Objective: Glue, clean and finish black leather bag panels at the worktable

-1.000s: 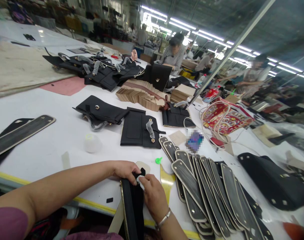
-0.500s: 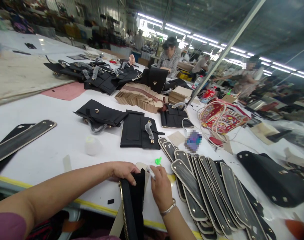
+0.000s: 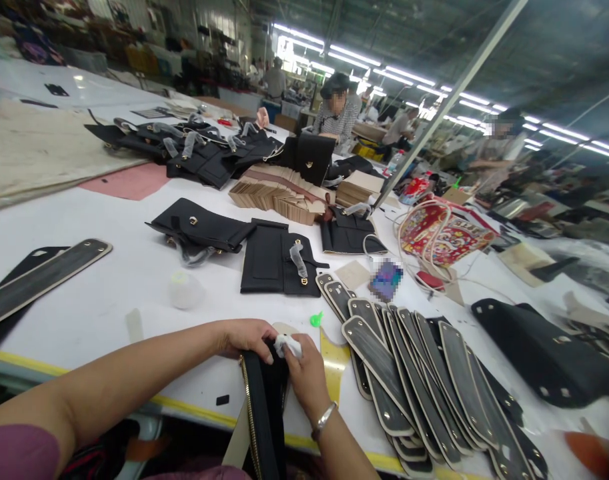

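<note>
A black bag piece [image 3: 264,417] with a gold zipper along its left edge stands upright at the near table edge. My left hand [image 3: 247,338] grips its top from the left. My right hand [image 3: 304,373] pinches a small white scrap [image 3: 287,345] against the top of the piece. A silver bracelet sits on my right wrist. A row of several dark oblong panels with pale edges [image 3: 414,380] lies fanned out just right of my right hand. A yellow clear ruler [image 3: 334,363] lies flat between my hand and the panels.
Black folded bag parts [image 3: 279,260] and a white thread spool [image 3: 184,288] lie mid-table. A stack of tan cards [image 3: 279,193], a red printed bag [image 3: 444,233] and a large black piece [image 3: 544,357] sit farther off. Other people work at the far end.
My right hand lifted away to the right with the white scrap, then came back to the top of the black piece. My left hand has kept its hold.
</note>
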The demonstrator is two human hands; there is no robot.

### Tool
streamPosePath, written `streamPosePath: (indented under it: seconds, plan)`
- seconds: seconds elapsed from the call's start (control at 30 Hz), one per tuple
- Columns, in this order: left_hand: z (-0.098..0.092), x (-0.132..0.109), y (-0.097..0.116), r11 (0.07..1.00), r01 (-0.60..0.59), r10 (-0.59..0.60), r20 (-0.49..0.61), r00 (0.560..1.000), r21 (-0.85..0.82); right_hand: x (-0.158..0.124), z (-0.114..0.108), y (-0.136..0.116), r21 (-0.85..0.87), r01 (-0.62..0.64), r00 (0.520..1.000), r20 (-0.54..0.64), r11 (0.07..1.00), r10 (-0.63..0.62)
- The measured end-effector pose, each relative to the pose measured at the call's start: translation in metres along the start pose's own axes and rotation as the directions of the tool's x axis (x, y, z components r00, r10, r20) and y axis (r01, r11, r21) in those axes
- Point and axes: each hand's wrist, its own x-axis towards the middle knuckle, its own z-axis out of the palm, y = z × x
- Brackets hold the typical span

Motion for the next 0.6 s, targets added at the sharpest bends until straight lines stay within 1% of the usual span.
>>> streamPosePath:
  seconds: [0.1,0.13,0.17,0.23,0.3,0.4,0.47,0.53,0.6]
  plan:
    - [0.000,0.000,0.001,1.000,0.030,-0.029,0.009,1.000,-0.008,0.017,0.001,0.003,-0.026,-0.108,0.982,-0.162,0.994,0.102]
    - [0.000,0.000,0.001,0.999,0.030,-0.030,0.015,0.999,-0.015,0.019,-0.001,0.002,-0.019,-0.128,0.975,-0.186,0.992,0.122]
    - [0.000,0.000,0.001,0.999,0.028,-0.027,0.019,0.999,-0.026,0.017,-0.004,0.001,0.001,-0.139,0.973,-0.185,0.990,0.137]
    - [-0.001,0.000,0.002,0.999,0.026,-0.026,0.023,0.999,-0.043,0.006,-0.010,-0.005,0.076,-0.164,0.976,-0.135,0.984,0.173]
    - [-0.001,0.000,0.002,0.998,0.031,-0.029,0.027,0.999,-0.053,-0.009,-0.014,-0.011,0.171,-0.234,0.963,-0.094,0.957,0.252]
    - [0.000,0.000,0.002,0.997,0.033,-0.031,0.022,0.999,-0.074,-0.025,-0.018,-0.013,0.288,-0.394,0.905,-0.045,0.873,0.423]
    - [0.001,-0.001,0.001,0.996,0.030,-0.029,0.014,0.999,-0.081,-0.029,-0.018,-0.010,0.356,-0.466,0.865,-0.012,0.810,0.502]
    - [0.001,-0.001,0.000,0.996,0.027,-0.026,0.006,1.000,-0.082,-0.030,-0.016,-0.006,0.452,-0.487,0.841,0.011,0.747,0.542]
    - [0.001,-0.002,-0.001,0.997,0.016,-0.015,0.010,1.000,-0.081,-0.033,-0.014,-0.004,0.563,-0.477,0.832,0.042,0.675,0.553]
